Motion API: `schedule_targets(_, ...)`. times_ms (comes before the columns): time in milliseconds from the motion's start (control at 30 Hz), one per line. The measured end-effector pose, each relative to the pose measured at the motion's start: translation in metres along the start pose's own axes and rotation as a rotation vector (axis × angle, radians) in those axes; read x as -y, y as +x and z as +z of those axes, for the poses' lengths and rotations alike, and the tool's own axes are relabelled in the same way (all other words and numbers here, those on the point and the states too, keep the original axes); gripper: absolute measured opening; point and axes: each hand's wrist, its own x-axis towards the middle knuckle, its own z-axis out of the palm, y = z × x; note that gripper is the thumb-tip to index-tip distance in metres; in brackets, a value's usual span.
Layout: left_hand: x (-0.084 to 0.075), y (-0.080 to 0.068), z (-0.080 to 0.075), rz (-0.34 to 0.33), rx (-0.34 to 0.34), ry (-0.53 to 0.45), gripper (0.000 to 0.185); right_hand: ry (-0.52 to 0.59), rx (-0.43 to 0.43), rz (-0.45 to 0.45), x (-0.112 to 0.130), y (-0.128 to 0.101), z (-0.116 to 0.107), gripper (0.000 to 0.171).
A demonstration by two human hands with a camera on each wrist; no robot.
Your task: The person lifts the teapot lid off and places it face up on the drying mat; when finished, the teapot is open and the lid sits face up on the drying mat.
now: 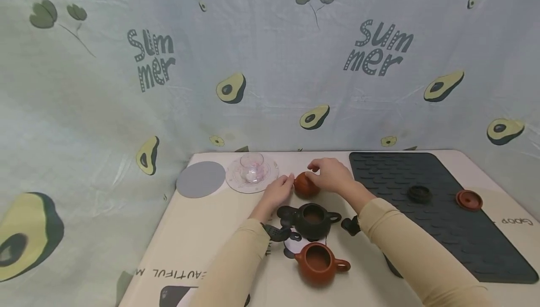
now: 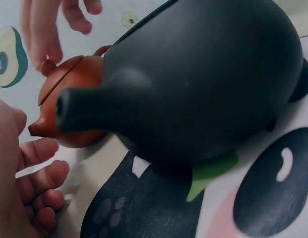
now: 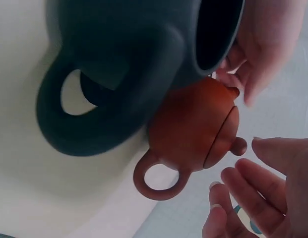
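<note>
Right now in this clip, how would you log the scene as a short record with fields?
Far teapot: reddish-brown, lid on
Middle teapot: black, lidless
Near teapot: reddish-brown, lidless
Left hand: beside the far teapot's spout, contact unclear
Right hand: at that teapot's knob, contact unclear
Dark mat: black lid on it, reddish-brown lid at its right edge
Back left: clear glass on a round plate, grey disc beside
</note>
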Motion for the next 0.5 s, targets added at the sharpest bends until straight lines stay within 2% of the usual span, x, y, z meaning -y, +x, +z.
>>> schedule_targets(267, 0.0009, -0.0007, 0.0081, 0.084, -0.026, 0.087, 0.043, -0.039, 0.013, 0.017, 0.0061, -0.001, -0.0015, 0.032)
schedule_targets(367, 0.0015, -0.0015, 0.0078, 0.118, -0.036, 0.104, 0.042, -0.058, 0.015, 0.011, 0.0074, -0.0016, 0.0004, 0.03)
schedule_targets(500, 0.0, -0.0027, 0.0048, 0.129, -0.049, 0.122, 0.041, -0.069, 0.008, -0.007, 0.0093, -0.001, 0.0018, 0.024)
